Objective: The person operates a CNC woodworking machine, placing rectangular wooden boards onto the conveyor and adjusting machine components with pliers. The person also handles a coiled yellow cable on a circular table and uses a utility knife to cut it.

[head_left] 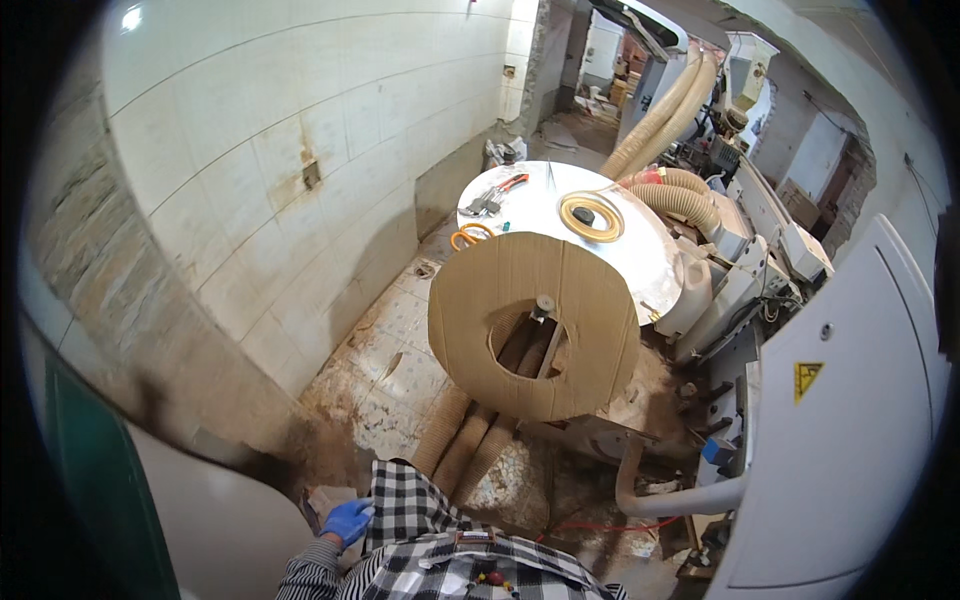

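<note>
Nearest the camera, at the lower edge of the view, the person's checked shirt (pixel 440 545) filled the foreground. The left hand (pixel 348 520), in a blue glove, rested with fingers curled around the corner of a small brownish block (pixel 322 500), apparently grasping it, beside a pale curved panel (pixel 225 520). The right hand was out of view, so its state cannot be told.

Just beyond, three ribbed tan hoses (pixel 470 445) lay side by side on the dusty tiled floor (pixel 385 375), running under a large cardboard ring (pixel 530 330). The ring stood tilted, its central opening showing a metal spindle (pixel 545 310) and hiding part of the hoses behind it.

Behind the ring lay one round white table top (pixel 640 250). At its far left edge rested one pair of red-handled pliers (pixel 495 195); near its centre lay one coil of yellowish edging tape (pixel 592 215); an orange loop (pixel 470 237) hung at its near left edge.

To the right, a white machine housing (pixel 850 400) carried one yellow warning triangle (pixel 806 378). One grey pipe (pixel 660 495) curved out below it.

Farthest off, two large ribbed ducts (pixel 665 115) rose toward the ceiling, and a white tiled wall (pixel 300 130) closed the left side.
</note>
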Demonstrator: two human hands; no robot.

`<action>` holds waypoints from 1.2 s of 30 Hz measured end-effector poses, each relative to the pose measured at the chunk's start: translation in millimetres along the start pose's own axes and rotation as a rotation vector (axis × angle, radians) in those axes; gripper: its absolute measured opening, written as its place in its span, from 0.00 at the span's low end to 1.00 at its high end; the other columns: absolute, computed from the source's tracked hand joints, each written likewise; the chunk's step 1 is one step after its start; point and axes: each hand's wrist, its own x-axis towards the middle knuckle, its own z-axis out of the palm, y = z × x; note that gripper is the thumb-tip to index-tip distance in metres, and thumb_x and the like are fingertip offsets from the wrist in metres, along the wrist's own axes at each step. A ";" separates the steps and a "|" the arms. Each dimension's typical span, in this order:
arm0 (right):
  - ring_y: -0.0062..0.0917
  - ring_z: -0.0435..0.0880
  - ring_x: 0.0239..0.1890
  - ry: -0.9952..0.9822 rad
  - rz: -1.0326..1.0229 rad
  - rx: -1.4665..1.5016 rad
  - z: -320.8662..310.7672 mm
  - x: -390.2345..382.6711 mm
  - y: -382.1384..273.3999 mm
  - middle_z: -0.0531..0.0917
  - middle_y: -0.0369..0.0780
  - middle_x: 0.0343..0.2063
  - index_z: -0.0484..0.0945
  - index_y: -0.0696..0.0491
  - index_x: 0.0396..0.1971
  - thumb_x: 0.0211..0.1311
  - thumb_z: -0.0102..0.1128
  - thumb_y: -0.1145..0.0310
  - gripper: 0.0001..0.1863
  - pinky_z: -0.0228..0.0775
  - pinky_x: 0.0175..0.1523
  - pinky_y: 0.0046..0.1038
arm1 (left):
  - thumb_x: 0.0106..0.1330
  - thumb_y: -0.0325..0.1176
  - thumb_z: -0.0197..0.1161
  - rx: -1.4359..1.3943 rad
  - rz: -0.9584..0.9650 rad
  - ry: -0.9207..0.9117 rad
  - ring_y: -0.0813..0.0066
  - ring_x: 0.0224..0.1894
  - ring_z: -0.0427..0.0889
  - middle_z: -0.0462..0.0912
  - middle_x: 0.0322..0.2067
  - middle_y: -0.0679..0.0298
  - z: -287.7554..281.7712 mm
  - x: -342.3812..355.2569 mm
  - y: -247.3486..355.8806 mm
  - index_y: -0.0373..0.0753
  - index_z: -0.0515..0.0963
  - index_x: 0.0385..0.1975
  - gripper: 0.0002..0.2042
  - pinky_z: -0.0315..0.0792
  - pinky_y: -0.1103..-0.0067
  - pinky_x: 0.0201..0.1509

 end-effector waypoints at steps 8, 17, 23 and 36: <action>0.39 0.72 0.57 0.099 0.254 0.270 39.2 -148.7 -181.7 0.73 0.50 0.55 0.69 0.63 0.55 0.70 0.43 0.62 0.22 0.63 0.61 0.35 | 0.64 0.43 0.55 0.063 0.148 0.027 0.61 0.51 0.78 0.79 0.48 0.55 -156.7 235.8 -43.7 0.40 0.77 0.48 0.18 0.69 0.72 0.57; 0.30 0.76 0.52 0.203 0.005 1.243 -114.7 -84.7 -645.8 0.77 0.46 0.50 0.72 0.65 0.50 0.69 0.45 0.69 0.17 0.65 0.59 0.27 | 0.65 0.36 0.56 0.080 0.408 0.068 0.62 0.49 0.80 0.80 0.47 0.53 -401.9 476.8 102.7 0.37 0.76 0.50 0.16 0.71 0.75 0.55; 0.27 0.80 0.43 -0.285 -0.613 1.010 -219.2 -45.5 -861.0 0.82 0.43 0.38 0.77 0.62 0.45 0.59 0.55 0.76 0.14 0.70 0.50 0.25 | 0.65 0.37 0.57 0.103 0.771 -0.042 0.61 0.48 0.80 0.80 0.45 0.53 -446.6 608.3 236.5 0.39 0.76 0.50 0.16 0.72 0.74 0.53; 0.40 0.77 0.48 -0.604 -0.406 0.253 52.6 38.4 -1232.8 0.77 0.48 0.46 0.68 0.51 0.54 0.58 0.52 0.64 0.23 0.69 0.54 0.39 | 0.64 0.36 0.58 0.168 0.922 -0.356 0.62 0.38 0.82 0.82 0.39 0.53 -469.3 828.7 364.0 0.41 0.76 0.50 0.16 0.74 0.75 0.45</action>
